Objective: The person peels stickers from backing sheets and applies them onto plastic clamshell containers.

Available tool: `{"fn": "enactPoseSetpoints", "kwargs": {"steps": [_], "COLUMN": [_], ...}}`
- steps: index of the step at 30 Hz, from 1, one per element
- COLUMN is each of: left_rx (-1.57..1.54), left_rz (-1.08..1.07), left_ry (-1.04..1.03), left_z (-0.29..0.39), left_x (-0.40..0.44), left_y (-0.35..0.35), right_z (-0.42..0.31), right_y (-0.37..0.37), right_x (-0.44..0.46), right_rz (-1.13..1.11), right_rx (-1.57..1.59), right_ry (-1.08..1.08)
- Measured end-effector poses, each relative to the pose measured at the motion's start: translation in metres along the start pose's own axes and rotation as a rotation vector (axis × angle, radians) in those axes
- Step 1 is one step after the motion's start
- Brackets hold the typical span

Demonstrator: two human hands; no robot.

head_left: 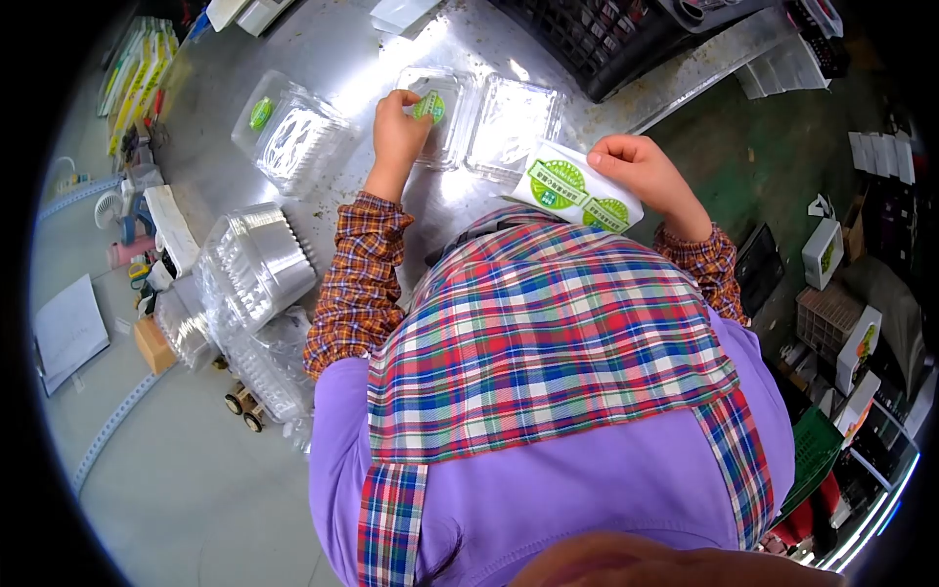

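My left hand (399, 135) is over an open clear plastic clamshell box (450, 147), fingers closed at the edge of a round green sticker (429, 107). The sticker lies at the box's left half; whether it is stuck down I cannot tell. The box's other half (511, 122) lies spread out to the right. My right hand (641, 171) grips a white strip of green labels (567, 184) between thumb and fingers, close to my apron. Left of my left hand, another clear box (298, 137) carries a green sticker (261, 113).
The boxes lie on a shiny metal table (323, 39). A black plastic crate (597, 44) stands at the back right. Stacked clear containers (256, 269) in plastic wrapping are beside my left arm. A wooden block (154, 344) is further left, with shelves of goods on the right.
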State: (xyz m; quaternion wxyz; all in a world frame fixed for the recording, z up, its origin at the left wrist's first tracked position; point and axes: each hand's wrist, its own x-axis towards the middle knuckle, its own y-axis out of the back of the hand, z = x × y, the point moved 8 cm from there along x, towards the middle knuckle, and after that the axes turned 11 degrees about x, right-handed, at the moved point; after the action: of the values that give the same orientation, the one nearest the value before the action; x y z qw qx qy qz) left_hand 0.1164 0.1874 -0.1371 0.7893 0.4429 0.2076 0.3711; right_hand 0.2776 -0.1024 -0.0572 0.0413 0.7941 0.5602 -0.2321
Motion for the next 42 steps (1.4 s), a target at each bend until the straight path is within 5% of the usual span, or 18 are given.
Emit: {"fn": "enactPoseSetpoints", "kwargs": {"steps": [3,15,18,20,25,28,32,37,42], "left_rx": [0.189,0.299,0.341,0.224,0.418,0.606,0.485,0.322,-0.125], "left_rz": [0.068,0.040,0.296,0.256,-0.264,-0.242,-0.277,-0.339,-0.312], "left_ry": [-0.101,0.285,-0.064,-0.320,-0.303,-0.313,-0.181,0.003,-0.094], "left_z": [0.006,-0.021,0.026,0.075,0.157,0.165,0.151,0.117,0.101], "left_x": [0.000,0.020,0.008,-0.016,-0.073,-0.068,-0.049,-0.039,-0.022], "left_y": [0.003,0.026,0.044,0.031,-0.032,-0.048,-0.047,-0.013,0.015], "right_z": [-0.002,-0.008,-0.024,-0.029,-0.050,-0.044,-0.024,-0.009,0.022], "right_y": [-0.002,0.009,0.049,0.076,0.098,0.084,0.071,0.029,-0.005], "right_x": [0.000,-0.001,-0.009,-0.019,-0.045,-0.045,-0.037,-0.009,0.057], "right_rz": [-0.007,0.071,0.261,0.430,0.758,0.715,0.670,0.437,-0.082], "right_rx": [-0.016,-0.071,-0.173,-0.143,-0.649,-1.010,-1.063,-0.944,-0.414], "right_ry": [-0.008,0.063,0.258,0.343,0.323,0.460,0.414,0.385,0.199]}}
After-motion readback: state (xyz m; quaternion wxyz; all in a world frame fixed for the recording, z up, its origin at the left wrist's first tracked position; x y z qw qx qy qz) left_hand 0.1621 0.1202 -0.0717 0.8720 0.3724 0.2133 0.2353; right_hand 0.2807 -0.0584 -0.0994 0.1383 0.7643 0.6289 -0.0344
